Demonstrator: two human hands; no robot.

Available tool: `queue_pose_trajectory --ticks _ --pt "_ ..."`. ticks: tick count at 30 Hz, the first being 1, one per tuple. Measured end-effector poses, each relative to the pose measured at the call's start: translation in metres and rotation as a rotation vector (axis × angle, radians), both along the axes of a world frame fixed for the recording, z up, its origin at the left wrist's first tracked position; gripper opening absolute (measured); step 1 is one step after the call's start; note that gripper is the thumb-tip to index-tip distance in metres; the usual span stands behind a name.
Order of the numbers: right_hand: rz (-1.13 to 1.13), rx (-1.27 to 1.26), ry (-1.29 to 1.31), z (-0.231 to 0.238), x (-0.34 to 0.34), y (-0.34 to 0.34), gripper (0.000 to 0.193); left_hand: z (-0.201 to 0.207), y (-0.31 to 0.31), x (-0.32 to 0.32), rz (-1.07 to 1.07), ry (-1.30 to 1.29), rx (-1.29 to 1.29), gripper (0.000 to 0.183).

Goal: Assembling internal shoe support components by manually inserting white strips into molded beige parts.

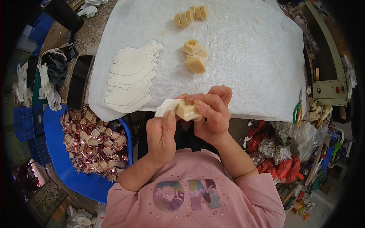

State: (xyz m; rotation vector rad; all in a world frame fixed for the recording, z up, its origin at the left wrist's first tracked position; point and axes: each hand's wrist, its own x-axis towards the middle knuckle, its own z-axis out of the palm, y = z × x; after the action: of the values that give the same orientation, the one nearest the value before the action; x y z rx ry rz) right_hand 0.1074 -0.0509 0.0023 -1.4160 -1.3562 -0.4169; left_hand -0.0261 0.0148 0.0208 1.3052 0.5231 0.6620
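Observation:
Above the table's near edge, both my hands meet at a cream, faceted, hollow piece (187, 111) with a glossy face. A white flat cutout (166, 106) is pinched under the thumb of my left hand (162, 131), against the piece's left side. The fingers of my right hand (213, 114) close round the piece's right side and top. Overlapping white cutouts (131, 76) lie in a fanned column to the left on the white woven sheet (243, 57). Farther off stand several more cream pieces, a small cluster (195, 65) and a curved row (186, 17).
At lower left, a blue tub (85, 186) holds a heap of small pinkish metallic parts (95, 140). A dark phone (80, 81) lies at the table's left edge. Green-handled scissors (297, 112) hang at the right edge, by a pale machine (330, 91). Red and clear plastic bags (285, 169) are piled below.

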Motion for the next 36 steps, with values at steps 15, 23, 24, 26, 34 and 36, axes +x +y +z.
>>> queue_pose_trajectory --ticks 15,23,24,26,34,36 --pt "-0.078 -0.593 -0.135 0.036 -0.004 -0.011 0.025 0.008 0.012 0.000 0.077 0.263 0.403 0.017" --pt "-0.013 -0.573 -0.056 0.021 0.003 -0.012 0.027 0.002 0.008 0.002 0.077 0.176 0.679 0.019" --pt "0.014 -0.521 -0.023 0.019 0.005 -0.012 0.028 0.000 0.010 0.001 0.075 0.178 0.680 0.019" --pt "0.053 -0.464 0.010 0.016 0.006 -0.012 0.028 -0.010 0.014 -0.006 0.021 0.102 0.360 0.020" --pt "0.311 -0.437 0.298 0.018 0.005 -0.018 0.030 -0.019 0.018 0.009 0.076 -0.063 0.520 0.011" --pt "0.322 -0.471 0.289 0.016 0.004 -0.019 0.031 -0.020 0.020 0.011 0.096 -0.054 0.755 0.013"
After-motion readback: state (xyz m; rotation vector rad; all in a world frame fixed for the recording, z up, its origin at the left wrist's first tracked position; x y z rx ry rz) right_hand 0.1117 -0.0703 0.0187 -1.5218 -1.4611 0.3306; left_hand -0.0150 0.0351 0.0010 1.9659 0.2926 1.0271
